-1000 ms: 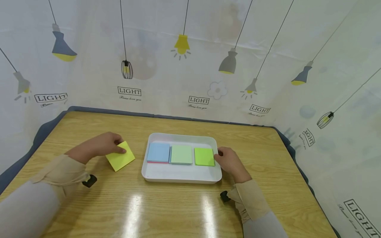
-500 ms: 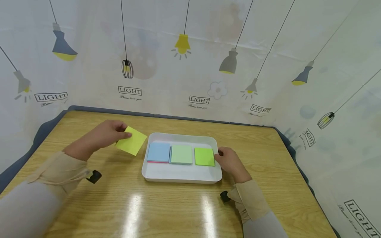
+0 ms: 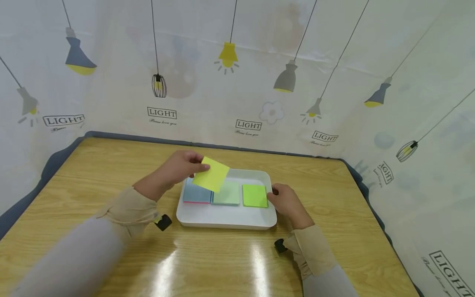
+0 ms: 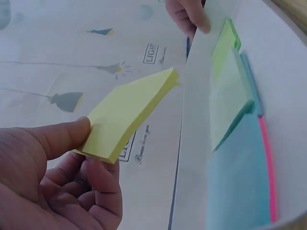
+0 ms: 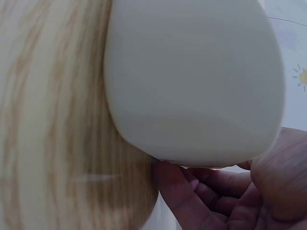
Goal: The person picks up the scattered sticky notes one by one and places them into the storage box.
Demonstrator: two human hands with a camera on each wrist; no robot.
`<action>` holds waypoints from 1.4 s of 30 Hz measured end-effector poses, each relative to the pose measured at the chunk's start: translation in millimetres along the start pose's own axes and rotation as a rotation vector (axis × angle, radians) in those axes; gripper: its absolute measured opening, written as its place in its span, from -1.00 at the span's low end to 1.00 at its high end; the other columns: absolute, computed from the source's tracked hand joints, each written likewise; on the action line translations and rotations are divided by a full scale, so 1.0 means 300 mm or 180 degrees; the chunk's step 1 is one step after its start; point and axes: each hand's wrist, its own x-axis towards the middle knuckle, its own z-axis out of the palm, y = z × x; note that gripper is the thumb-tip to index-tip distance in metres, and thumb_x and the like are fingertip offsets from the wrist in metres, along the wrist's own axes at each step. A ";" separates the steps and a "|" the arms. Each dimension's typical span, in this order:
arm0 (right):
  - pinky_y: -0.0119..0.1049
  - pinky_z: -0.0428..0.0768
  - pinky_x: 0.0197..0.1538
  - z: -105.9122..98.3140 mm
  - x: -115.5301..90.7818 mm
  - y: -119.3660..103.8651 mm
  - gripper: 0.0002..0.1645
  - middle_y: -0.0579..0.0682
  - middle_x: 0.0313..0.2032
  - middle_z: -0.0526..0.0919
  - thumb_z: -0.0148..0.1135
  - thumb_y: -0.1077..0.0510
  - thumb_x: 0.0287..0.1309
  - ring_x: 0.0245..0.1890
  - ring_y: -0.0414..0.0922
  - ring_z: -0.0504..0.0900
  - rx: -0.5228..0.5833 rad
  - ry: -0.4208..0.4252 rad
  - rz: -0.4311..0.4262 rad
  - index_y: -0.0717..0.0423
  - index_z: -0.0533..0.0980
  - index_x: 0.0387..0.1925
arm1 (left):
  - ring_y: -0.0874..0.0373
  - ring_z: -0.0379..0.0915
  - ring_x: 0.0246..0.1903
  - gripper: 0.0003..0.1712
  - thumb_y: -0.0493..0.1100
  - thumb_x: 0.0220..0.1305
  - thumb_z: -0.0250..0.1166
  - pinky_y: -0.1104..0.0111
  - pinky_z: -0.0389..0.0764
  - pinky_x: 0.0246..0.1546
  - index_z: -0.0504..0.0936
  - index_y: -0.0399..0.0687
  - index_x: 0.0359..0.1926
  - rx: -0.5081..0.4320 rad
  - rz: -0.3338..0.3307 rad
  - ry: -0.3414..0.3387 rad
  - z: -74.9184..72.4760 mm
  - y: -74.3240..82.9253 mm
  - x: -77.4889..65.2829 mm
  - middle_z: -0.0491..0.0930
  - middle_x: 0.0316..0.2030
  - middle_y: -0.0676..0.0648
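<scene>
My left hand (image 3: 184, 168) pinches a pad of yellow sticky notes (image 3: 212, 175) between thumb and fingers, held tilted above the left part of a white tray (image 3: 226, 217). The pad's thickness shows in the left wrist view. In the tray lie a blue pad (image 3: 196, 194) with a pink layer under it, a pale green pad (image 3: 228, 194) and a bright green pad (image 3: 255, 195). The yellow pad hides parts of the blue and pale green ones. My right hand (image 3: 287, 203) grips the tray's right edge; in the right wrist view its fingers (image 5: 175, 189) curl against the outer wall.
The tray stands on a wood-grain table (image 3: 215, 264) with a dark blue edge (image 3: 237, 148) at the back. Behind and beside it hangs a pale curtain (image 3: 208, 107) printed with lamps.
My left hand has lifted the yellow pad from the table left of the tray and carried it rightward over the tray. The right hand has stayed at the tray's right edge.
</scene>
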 end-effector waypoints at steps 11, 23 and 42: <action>-0.26 0.44 -0.42 -0.003 0.005 0.013 -0.79 0.06 -0.37 0.53 -0.01 0.12 0.22 -0.41 -0.07 0.43 0.0067 0.0010 -0.0057 0.12 0.51 -0.28 | 0.07 0.48 -0.31 -0.75 -0.07 0.16 0.28 0.13 0.57 -0.07 0.61 -0.11 -0.19 -0.0553 -0.0262 -0.0216 0.193 0.015 0.087 0.56 -0.23 -0.12; -0.28 0.39 -0.48 -0.011 0.007 0.022 -0.82 0.04 -0.46 0.47 -0.01 0.11 0.20 -0.47 -0.08 0.40 0.0003 0.0024 -0.0017 0.11 0.47 -0.39 | 0.12 0.57 -0.29 -0.62 -0.19 0.15 0.27 0.26 0.62 -0.18 0.55 -0.20 0.01 -0.0940 -0.0455 -0.0308 0.345 0.055 0.162 0.58 -0.07 -0.19; -0.24 0.47 -0.32 -0.013 0.003 0.005 -0.74 0.04 -0.29 0.56 0.01 0.12 0.20 -0.33 -0.08 0.44 0.0044 -0.0028 0.0021 0.14 0.52 -0.17 | 0.13 0.57 -0.46 -0.86 -0.28 0.13 0.26 0.35 0.63 -0.38 0.63 -0.30 -0.31 -0.0585 -0.0592 -0.0307 0.435 0.021 0.197 0.64 -0.28 -0.21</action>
